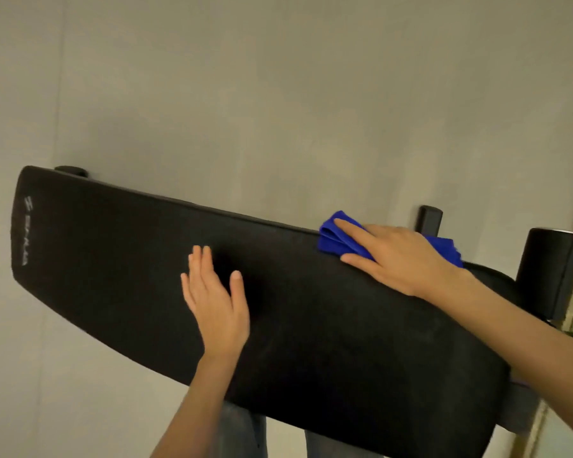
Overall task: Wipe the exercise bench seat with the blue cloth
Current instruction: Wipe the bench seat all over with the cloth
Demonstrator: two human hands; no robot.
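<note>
Right hand: flat, fingers spread, pressing cloth on seat's far edge.
Left hand: open, empty, steadying seat.
Progress: wiping underway; most looks unwiped.

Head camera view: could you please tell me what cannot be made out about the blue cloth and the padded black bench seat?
- Blue cloth: its middle is hidden under the flat right hand.
- Padded black bench seat: the white logo print is too small to read; the frame below is hidden by the pad.
- Left hand: whether the palm presses or hovers is unclear.
</note>
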